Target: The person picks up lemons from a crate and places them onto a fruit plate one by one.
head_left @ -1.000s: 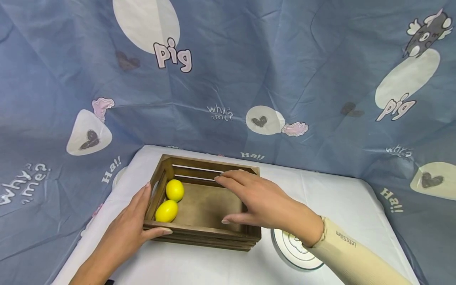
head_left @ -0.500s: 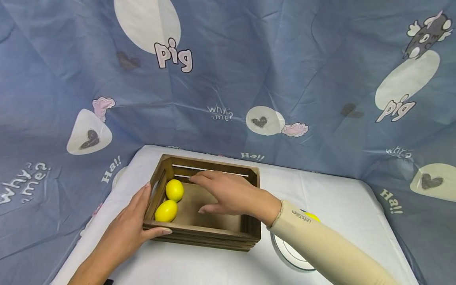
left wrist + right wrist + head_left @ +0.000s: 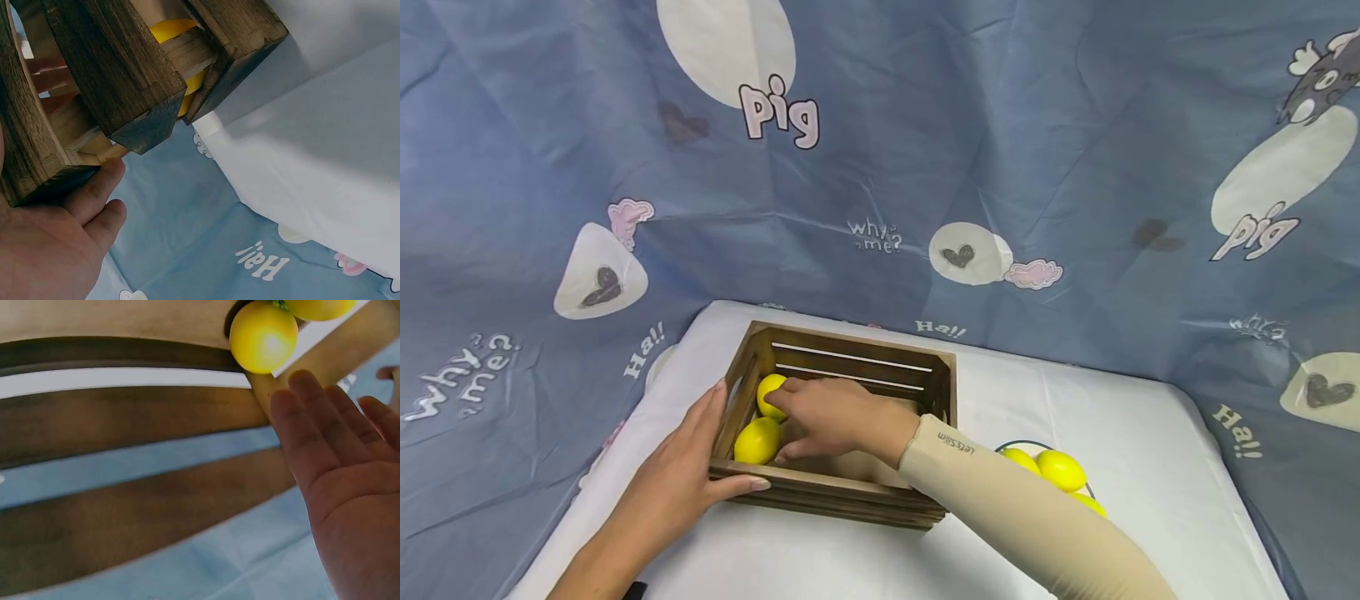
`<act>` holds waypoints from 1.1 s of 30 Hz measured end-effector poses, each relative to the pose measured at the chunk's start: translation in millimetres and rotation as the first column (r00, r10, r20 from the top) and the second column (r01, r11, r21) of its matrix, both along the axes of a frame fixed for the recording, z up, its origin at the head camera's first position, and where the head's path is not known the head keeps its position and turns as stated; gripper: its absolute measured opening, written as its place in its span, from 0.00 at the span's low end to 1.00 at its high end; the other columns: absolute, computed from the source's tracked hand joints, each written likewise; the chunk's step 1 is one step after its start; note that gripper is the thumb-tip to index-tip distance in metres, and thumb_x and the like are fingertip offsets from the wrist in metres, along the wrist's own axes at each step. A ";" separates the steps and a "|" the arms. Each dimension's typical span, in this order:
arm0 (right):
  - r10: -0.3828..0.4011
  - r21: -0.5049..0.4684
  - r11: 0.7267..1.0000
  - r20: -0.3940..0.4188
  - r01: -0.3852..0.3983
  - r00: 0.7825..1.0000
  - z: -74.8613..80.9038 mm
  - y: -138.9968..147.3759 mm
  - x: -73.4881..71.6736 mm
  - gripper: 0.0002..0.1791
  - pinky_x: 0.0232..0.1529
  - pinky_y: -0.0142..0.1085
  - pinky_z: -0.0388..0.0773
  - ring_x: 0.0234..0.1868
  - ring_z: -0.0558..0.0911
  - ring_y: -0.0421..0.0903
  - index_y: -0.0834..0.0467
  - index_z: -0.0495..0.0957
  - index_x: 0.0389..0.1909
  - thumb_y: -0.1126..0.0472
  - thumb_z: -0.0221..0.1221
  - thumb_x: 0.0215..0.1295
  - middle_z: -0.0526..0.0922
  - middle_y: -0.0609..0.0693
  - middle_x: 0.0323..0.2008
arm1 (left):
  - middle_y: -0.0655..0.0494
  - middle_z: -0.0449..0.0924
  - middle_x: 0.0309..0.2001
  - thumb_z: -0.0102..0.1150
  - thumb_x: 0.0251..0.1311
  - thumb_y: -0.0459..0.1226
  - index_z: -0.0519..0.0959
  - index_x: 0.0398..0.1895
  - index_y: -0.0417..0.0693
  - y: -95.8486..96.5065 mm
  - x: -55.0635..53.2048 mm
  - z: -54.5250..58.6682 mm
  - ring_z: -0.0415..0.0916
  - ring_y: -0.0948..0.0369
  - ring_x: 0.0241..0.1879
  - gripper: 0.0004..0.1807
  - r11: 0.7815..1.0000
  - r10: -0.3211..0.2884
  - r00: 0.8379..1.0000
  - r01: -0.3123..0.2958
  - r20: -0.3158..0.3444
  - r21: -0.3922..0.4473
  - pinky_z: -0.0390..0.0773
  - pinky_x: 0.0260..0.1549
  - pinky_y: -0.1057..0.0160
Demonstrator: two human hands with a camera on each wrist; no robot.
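A brown slatted wooden crate (image 3: 850, 503) stands on the white-covered table. Two yellow lemons lie at its left end: a far lemon (image 3: 767, 395) and a near lemon (image 3: 757, 442). My left hand (image 3: 662, 471) grips the crate's near left corner, thumb along the front and fingers at the end wall; in the left wrist view its fingertips (image 3: 112, 172) hook the wooden edge. Inside the crate, my right hand (image 3: 835, 414) reaches over the lemons, its fingertips overlapping the far one. The right wrist view shows that palm (image 3: 362, 506) with straight fingers just beside a lemon (image 3: 262, 337).
Right of the crate, a dark-rimmed white plate (image 3: 1024, 442) holds several lemons (image 3: 1062, 472), partly hidden by my right sleeve (image 3: 1000, 500). A blue printed cloth (image 3: 865, 167) hangs behind the table and along its sides.
My right hand has moved left across the crate to the lemons, uncovering those on the plate. My left hand keeps its hold on the corner. The head view has shifted slightly.
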State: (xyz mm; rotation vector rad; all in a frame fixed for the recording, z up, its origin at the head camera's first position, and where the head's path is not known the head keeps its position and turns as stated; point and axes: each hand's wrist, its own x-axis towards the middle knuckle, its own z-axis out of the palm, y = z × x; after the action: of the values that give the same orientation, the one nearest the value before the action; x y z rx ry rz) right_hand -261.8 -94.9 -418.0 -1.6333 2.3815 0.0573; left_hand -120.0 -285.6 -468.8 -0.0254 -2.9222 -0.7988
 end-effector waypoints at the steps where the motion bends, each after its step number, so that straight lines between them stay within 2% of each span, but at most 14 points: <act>1: 0.001 0.010 1.000 0.001 -0.001 1.000 -2.8 -2.4 -0.2 0.42 0.54 0.31 0.80 0.55 0.82 0.38 0.52 0.69 0.76 0.37 0.66 0.69 0.75 0.47 0.69 | 0.34 0.51 0.81 0.78 0.50 0.62 0.39 0.86 0.41 0.2 -0.3 0.0 0.66 0.30 0.69 0.74 1.000 -0.002 1.000 0.002 -0.005 0.000 0.73 0.56 0.29; 7: 0.002 0.022 1.000 -0.001 -0.002 1.000 -16.9 -15.0 -2.6 0.36 0.47 0.29 0.80 0.48 0.80 0.36 0.52 0.75 0.70 0.38 0.68 0.67 0.80 0.44 0.58 | 0.35 0.51 0.80 0.78 0.49 0.62 0.40 0.86 0.40 0.5 -0.8 -0.6 0.66 0.31 0.68 0.74 1.000 -0.007 1.000 0.007 -0.025 0.001 0.72 0.57 0.29; 12: 0.007 0.028 1.000 0.013 -0.008 1.000 -26.3 -24.3 -6.1 0.34 0.44 0.28 0.78 0.40 0.78 0.36 0.54 0.77 0.66 0.39 0.68 0.67 0.81 0.44 0.50 | 0.34 0.51 0.80 0.78 0.49 0.62 0.40 0.86 0.41 0.7 -0.8 -0.4 0.65 0.30 0.69 0.74 1.000 -0.006 1.000 0.006 -0.021 0.006 0.72 0.58 0.29; 20: 0.021 0.038 0.999 0.010 -0.021 1.000 -37.9 -33.9 -6.2 0.36 0.51 0.28 0.77 0.43 0.80 0.36 0.54 0.74 0.71 0.39 0.67 0.69 0.81 0.45 0.57 | 0.34 0.51 0.80 0.80 0.49 0.60 0.41 0.86 0.40 1.5 0.1 0.9 0.65 0.30 0.69 0.74 1.000 0.000 1.000 0.000 -0.023 0.006 0.71 0.58 0.29; 27: 0.019 0.057 0.998 0.001 -0.019 1.000 -42.5 -39.0 -3.7 0.34 0.49 0.30 0.79 0.44 0.80 0.36 0.50 0.74 0.71 0.40 0.67 0.70 0.80 0.44 0.59 | 0.35 0.51 0.81 0.77 0.50 0.64 0.40 0.86 0.42 -0.4 0.2 1.5 0.63 0.31 0.71 0.73 1.000 -0.003 1.000 0.003 -0.023 0.016 0.69 0.60 0.29; 33: 0.019 0.083 0.996 0.014 -0.020 1.000 -48.1 -41.3 -3.9 0.33 0.53 0.31 0.79 0.50 0.81 0.37 0.46 0.74 0.71 0.40 0.67 0.70 0.80 0.43 0.61 | 0.35 0.50 0.81 0.74 0.50 0.67 0.39 0.86 0.42 -0.8 0.8 0.5 0.62 0.31 0.70 0.74 1.000 -0.002 1.000 0.002 -0.005 0.014 0.69 0.60 0.28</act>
State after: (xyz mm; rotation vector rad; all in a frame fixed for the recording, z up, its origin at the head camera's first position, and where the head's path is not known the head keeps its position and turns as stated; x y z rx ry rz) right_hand -265.7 -136.3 -466.1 -1.6140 2.3211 0.1470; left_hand -119.2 -286.4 -468.3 -0.0285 -2.9125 -0.8180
